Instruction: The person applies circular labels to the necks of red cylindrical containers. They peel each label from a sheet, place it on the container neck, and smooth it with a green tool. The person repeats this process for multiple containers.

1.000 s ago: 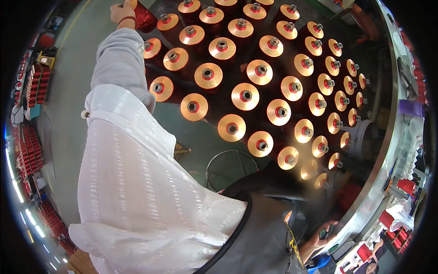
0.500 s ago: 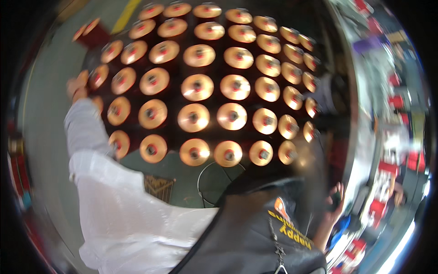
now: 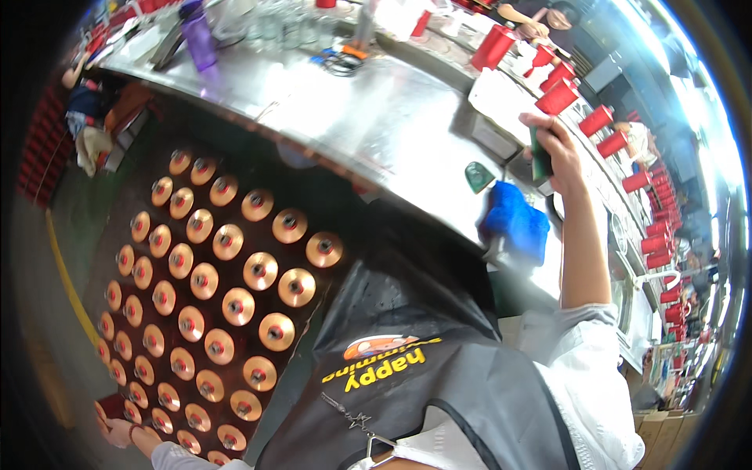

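Left hand [image 3: 117, 432] at the outer corner of the block of gold-topped bottles [image 3: 218, 345], against a dark red bottle [image 3: 113, 405]; cannot tell whether its grip is closed. Right hand [image 3: 562, 155] over the metal counter [image 3: 407, 117], gripping a dark green object [image 3: 540, 160]; blue cloth [image 3: 513, 219] lies by the counter's near edge.

left hand [image 3: 119, 432] stretched low and away — right hand [image 3: 559, 153] raised, fingers curled.
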`<state>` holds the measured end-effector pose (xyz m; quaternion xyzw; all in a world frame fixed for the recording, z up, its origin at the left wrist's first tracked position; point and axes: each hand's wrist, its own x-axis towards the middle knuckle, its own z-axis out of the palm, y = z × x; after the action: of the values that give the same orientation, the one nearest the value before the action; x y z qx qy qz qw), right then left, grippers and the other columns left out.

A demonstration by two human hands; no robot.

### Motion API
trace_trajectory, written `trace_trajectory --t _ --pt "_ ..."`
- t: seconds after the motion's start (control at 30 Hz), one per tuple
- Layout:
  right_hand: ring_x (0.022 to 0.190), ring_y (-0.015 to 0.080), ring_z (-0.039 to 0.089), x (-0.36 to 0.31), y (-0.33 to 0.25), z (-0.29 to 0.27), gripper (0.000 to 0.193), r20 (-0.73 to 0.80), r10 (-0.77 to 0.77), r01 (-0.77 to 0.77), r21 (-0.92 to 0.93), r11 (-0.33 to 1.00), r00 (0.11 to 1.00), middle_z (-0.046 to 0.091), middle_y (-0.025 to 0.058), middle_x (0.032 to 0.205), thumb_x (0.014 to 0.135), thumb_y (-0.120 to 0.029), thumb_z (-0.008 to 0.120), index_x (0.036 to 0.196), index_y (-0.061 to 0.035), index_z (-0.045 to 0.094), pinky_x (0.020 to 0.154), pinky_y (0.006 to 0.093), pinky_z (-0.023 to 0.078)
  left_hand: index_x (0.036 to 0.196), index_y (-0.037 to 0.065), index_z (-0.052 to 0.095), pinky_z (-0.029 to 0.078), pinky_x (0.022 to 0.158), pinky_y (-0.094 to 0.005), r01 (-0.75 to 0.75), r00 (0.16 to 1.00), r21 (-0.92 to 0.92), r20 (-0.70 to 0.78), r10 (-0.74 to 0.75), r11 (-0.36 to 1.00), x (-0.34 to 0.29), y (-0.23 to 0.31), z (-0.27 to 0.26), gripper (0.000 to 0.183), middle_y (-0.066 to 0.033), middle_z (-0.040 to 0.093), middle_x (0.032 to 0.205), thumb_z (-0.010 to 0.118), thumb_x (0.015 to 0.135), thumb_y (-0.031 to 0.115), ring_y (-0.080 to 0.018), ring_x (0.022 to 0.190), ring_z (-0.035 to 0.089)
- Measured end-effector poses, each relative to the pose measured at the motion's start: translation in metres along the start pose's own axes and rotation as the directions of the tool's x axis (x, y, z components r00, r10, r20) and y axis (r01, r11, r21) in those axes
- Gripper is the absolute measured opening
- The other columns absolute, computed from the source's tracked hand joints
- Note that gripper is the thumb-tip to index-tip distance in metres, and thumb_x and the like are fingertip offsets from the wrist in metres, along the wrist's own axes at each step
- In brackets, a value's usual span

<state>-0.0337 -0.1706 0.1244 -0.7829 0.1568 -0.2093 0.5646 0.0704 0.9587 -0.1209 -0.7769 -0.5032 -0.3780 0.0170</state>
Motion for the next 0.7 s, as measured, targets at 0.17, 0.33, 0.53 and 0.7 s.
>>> trace_trajectory --t 0.17,0.33,0.53,0.7 --pt "0.112 0.0161 0.059 0.153 0.028 -0.133 0.049 -0.376 0.016 -0.132 -0.285 0.949 0.927 0.063 0.0070 0.125 0.098 -0.040 0.061 0.135 -0.0072 0.057 0.076 0.0317 0.049 0.138 -0.007 0.051 0.044 0.107 -0.0411 -0.128 0.948 -0.725 0.111 0.297 0.677 -0.135 0.228 -0.118 0.050 -0.0220 0.052 0.142 0.055 0.102 0.027 -0.0330 0.126 0.055" --pt "0.107 0.0381 0.065 0.318 0.096 -0.207 0.073 -0.465 -0.138 -0.251 -0.678 0.691 0.874 0.066 0.0245 0.119 0.086 -0.059 0.066 0.130 -0.0002 0.061 0.090 0.0469 0.052 0.136 -0.003 0.051 0.037 0.113 -0.0415 0.010 0.613 -0.960 0.228 0.756 0.281 -0.362 0.427 -0.350 0.036 -0.0162 0.053 0.141 0.045 0.106 0.017 -0.0289 0.130 0.051" --pt "0.110 0.0392 0.066 0.404 0.119 -0.225 0.076 -0.420 -0.231 -0.278 -0.839 0.468 0.878 0.070 0.0268 0.109 0.083 -0.066 0.065 0.119 0.0012 0.066 0.096 0.0458 0.050 0.121 0.011 0.069 0.039 0.108 -0.0496 0.164 -0.446 -0.924 -0.382 0.810 -0.345 -0.599 0.528 -0.468 0.039 -0.0197 0.066 0.109 0.072 0.082 0.016 -0.0408 0.122 0.052" --pt "0.106 0.0396 0.067 0.389 0.163 -0.304 0.059 -0.508 -0.424 -0.310 -0.836 0.453 0.750 0.071 0.0224 0.109 0.085 -0.056 0.066 0.114 -0.0051 0.070 0.093 0.0464 0.050 0.135 0.018 0.062 0.037 0.107 -0.0560 0.078 -0.541 -0.794 -0.542 0.643 -0.603 -0.692 0.549 -0.479 0.051 -0.0170 0.064 0.096 0.073 0.085 0.025 -0.0414 0.122 0.051"
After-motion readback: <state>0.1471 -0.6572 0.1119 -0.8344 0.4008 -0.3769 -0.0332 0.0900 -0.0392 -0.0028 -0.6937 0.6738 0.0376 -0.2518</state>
